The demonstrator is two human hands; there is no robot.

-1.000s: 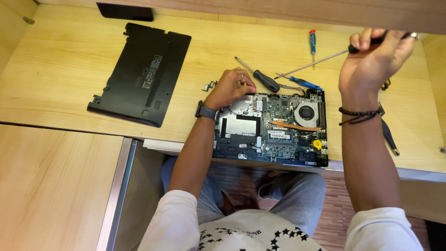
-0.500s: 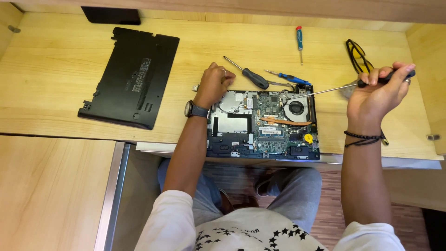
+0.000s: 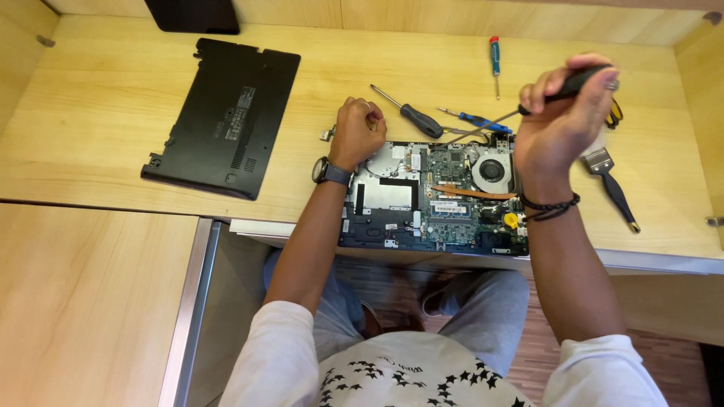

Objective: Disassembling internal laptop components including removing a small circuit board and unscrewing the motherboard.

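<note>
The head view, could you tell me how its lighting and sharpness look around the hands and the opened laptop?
Head view: even, warm light, soft shadows on the wooden desk; the opened laptop and left hand are sharp; the raised right hand with its screwdriver is slightly blurred; mild wide-angle bending at the edges; no strong glare.

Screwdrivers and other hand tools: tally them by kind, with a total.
Screwdrivers: 4: one in the right hand, a black-handled one, a blue-handled one, a blue-and-red one
Brush: 1
Total: 5
</note>
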